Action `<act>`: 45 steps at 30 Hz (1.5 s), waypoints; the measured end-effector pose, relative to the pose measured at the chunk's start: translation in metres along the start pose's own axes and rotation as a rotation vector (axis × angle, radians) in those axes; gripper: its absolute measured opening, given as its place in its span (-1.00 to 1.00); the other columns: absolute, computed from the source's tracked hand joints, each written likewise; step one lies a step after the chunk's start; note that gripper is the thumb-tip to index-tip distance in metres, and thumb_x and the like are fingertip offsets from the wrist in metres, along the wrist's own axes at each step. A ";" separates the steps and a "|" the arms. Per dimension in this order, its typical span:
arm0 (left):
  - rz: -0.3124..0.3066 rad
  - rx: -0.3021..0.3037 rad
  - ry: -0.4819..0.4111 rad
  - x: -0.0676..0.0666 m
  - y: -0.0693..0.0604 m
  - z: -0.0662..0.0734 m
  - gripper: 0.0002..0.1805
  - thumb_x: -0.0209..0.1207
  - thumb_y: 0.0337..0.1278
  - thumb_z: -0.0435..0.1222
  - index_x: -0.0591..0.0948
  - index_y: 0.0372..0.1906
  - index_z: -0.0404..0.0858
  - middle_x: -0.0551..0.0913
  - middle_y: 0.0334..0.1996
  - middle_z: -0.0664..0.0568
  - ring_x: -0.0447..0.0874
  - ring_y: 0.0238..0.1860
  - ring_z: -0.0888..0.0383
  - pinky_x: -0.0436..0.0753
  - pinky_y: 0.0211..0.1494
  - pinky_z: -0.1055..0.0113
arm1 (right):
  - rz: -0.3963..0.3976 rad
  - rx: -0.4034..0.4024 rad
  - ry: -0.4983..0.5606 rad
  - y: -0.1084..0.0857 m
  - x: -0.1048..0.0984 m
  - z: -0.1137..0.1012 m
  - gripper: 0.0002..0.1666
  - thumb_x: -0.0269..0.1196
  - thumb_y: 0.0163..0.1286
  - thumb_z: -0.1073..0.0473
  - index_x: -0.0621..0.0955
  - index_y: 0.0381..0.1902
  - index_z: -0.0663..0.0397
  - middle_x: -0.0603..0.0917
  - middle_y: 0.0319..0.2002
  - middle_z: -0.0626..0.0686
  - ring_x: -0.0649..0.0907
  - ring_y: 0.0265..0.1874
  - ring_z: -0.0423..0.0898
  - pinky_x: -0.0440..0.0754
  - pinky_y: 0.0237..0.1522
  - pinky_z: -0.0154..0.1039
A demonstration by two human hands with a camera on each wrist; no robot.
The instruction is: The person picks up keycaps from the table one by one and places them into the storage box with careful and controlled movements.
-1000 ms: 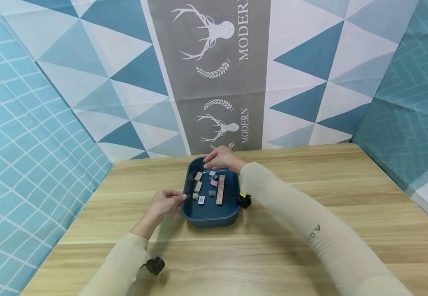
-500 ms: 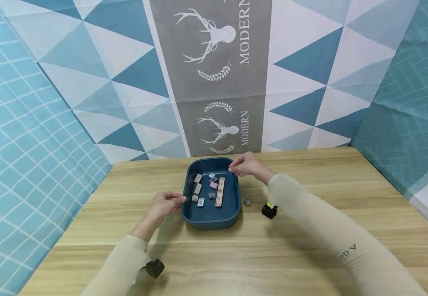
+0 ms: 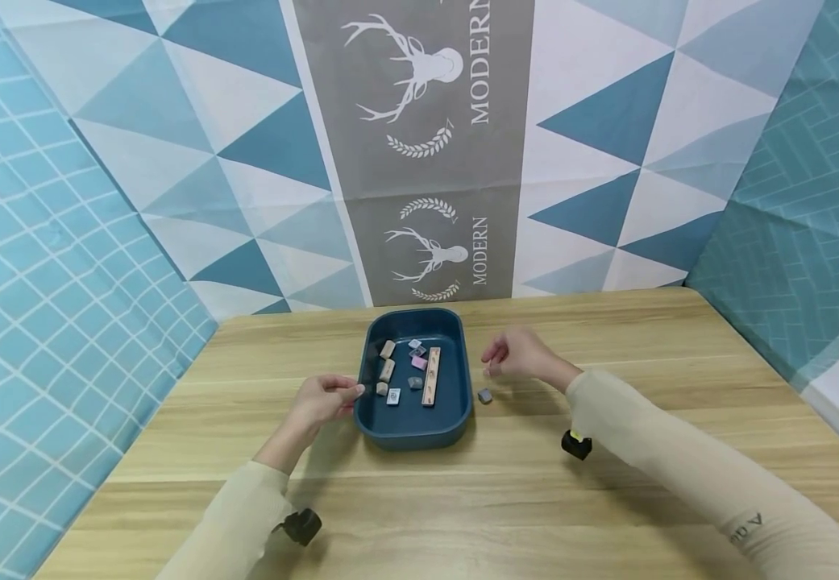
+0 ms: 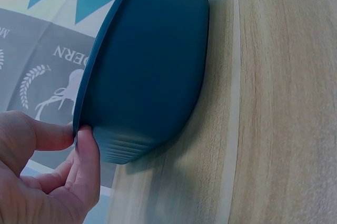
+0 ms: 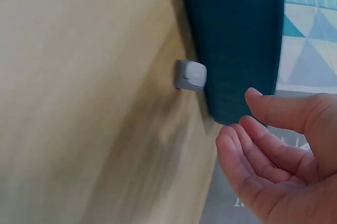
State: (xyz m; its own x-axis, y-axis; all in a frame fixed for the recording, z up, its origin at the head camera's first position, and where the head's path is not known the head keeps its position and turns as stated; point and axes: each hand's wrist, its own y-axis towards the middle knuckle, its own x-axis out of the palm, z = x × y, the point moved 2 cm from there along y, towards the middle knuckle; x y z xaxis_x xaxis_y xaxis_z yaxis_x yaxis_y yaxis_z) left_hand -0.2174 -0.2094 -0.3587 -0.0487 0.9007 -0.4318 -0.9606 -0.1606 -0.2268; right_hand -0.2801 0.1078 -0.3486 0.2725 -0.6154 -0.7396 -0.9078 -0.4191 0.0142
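Note:
In the head view a dark blue plastic bin [image 3: 413, 439] stands on the wooden table. My left hand [image 3: 323, 399] pinches its left rim between thumb and fingers, plain in the left wrist view. Inside lie a long tan strip [image 3: 431, 377], tan blocks [image 3: 387, 370], a white piece [image 3: 393, 396], a pink piece [image 3: 419, 363] and a grey piece [image 3: 415, 383]. On the table just right of the bin sits a small grey block [image 5: 191, 74] resembling a keycap. My right hand [image 3: 524, 354] hovers above and beyond it, thumb apart from bent fingers, holding nothing.
The wooden table [image 3: 571, 499] stretches to both sides of the bin and in front of it. A patterned cloth wall [image 3: 586, 161] rises behind the table's back edge. Black wrist cameras [image 3: 301, 526] hang under both sleeves.
My right hand has moved from over the bin's far end out to the right, toward the table. The grey block, hidden earlier by the arm, now shows. My left hand keeps its pinch.

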 end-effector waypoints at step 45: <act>0.003 -0.016 -0.016 0.002 0.001 -0.001 -0.75 0.22 0.22 -0.32 0.61 -0.09 -0.42 0.65 -0.24 -0.08 0.58 -0.41 0.26 0.72 -0.20 0.35 | -0.136 0.115 -0.029 -0.004 0.024 0.011 -0.83 0.45 0.02 0.25 0.63 -0.51 0.16 0.63 -0.58 -0.04 0.52 -0.58 -0.23 0.50 -0.50 -0.42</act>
State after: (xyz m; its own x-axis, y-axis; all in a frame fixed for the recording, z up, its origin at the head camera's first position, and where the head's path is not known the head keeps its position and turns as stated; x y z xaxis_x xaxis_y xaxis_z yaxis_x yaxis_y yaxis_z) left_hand -0.2186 -0.2084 -0.3602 -0.0560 0.9067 -0.4180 -0.9559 -0.1696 -0.2398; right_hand -0.2732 0.1026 -0.3735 0.3870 -0.5380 -0.7489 -0.8942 -0.4170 -0.1627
